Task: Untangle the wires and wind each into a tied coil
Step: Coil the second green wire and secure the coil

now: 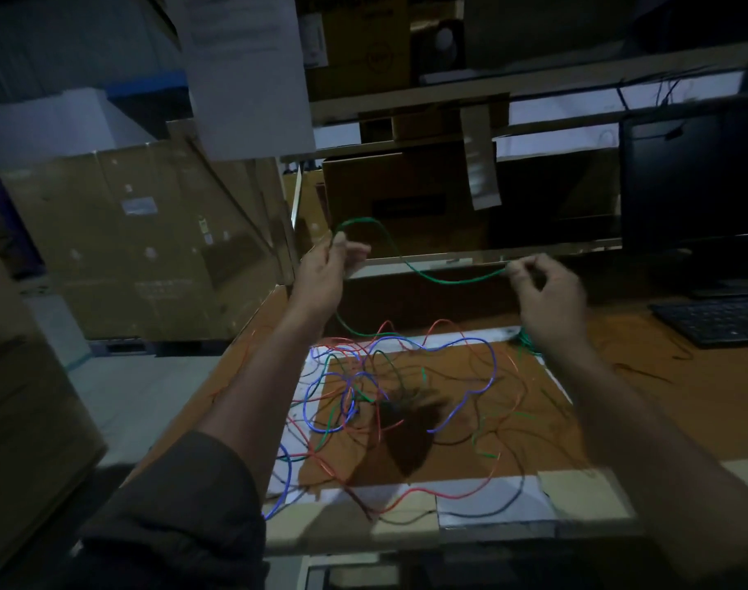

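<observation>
One head-worn camera looks forward and down, close over the table (619, 376).

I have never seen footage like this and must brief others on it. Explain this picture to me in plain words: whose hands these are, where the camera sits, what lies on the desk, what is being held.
There is no machine here. A person wears one camera on the head, looking forward and down, so you see their own two arms reaching out.

The left hand and the right hand are raised above the desk, each pinching a green wire that sags between them and loops over the left hand.

Below lies a loose tangle of wires in red, blue, green and black, spread over a patch edged in white. None of these looks coiled yet.

At the right are a dark keyboard and a monitor. Cardboard boxes stand at the left.
</observation>
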Motion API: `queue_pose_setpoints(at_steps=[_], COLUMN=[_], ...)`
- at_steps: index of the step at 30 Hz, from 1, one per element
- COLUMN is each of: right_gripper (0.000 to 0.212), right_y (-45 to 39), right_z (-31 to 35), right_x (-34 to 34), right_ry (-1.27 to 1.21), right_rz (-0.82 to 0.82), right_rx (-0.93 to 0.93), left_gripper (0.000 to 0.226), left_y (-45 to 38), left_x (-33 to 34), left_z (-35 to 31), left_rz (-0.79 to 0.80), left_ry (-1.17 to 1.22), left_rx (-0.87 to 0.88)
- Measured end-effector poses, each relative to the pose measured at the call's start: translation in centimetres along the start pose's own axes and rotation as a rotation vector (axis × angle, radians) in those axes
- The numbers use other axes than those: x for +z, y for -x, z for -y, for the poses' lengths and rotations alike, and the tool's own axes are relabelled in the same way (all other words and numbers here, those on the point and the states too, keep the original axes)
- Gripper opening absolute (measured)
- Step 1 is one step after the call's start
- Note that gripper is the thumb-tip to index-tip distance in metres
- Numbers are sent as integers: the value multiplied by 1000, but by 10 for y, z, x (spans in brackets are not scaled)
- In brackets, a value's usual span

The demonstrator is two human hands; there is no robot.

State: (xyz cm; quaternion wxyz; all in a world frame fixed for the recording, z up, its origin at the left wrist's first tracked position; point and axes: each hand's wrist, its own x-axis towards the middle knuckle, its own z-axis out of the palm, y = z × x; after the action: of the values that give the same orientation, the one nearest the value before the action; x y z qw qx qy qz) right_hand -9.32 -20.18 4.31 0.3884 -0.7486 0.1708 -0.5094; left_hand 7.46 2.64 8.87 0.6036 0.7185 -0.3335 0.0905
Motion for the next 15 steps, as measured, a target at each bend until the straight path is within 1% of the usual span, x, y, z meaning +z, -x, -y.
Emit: queue_pose_setpoints(at_steps=[1, 2, 4, 5, 6, 8, 10, 12, 13, 15], right_gripper=[11, 15, 38, 48, 55, 55, 45, 32, 31, 33], right_y=[6, 12, 20, 22, 23, 24, 23, 24, 24, 26], right_z=[-1, 0, 10, 19, 30, 54, 76, 92, 97, 98], right_x=[7, 13, 22, 23, 24, 25, 26, 25, 25, 28], right_ry=[65, 120, 166, 146, 91, -70, -251, -448, -486, -407], right_rz=[121, 242, 422, 458, 460, 402, 369, 407, 444, 493], right_rx=[-3, -6, -12, -8, 1, 16, 46, 97, 110, 88], left_gripper=[46, 46, 40, 37, 35, 31, 27, 23, 19, 13], left_y=[-4, -7, -10, -9, -7, -5, 1, 9, 13, 21], left_x=[0, 1, 3, 5, 8, 15, 22, 27, 28, 31], left_z=[-16, -31, -50, -56, -59, -59, -53, -48, -48, -49], left_rz=[0, -11, -41, -46, -41, -7, 31, 65, 84, 125], left_ry=[38, 38, -99, -213, -335, -536, -698, -828, -864, -873], left_rx=[61, 129, 284, 355, 410, 471, 500, 551, 575, 595])
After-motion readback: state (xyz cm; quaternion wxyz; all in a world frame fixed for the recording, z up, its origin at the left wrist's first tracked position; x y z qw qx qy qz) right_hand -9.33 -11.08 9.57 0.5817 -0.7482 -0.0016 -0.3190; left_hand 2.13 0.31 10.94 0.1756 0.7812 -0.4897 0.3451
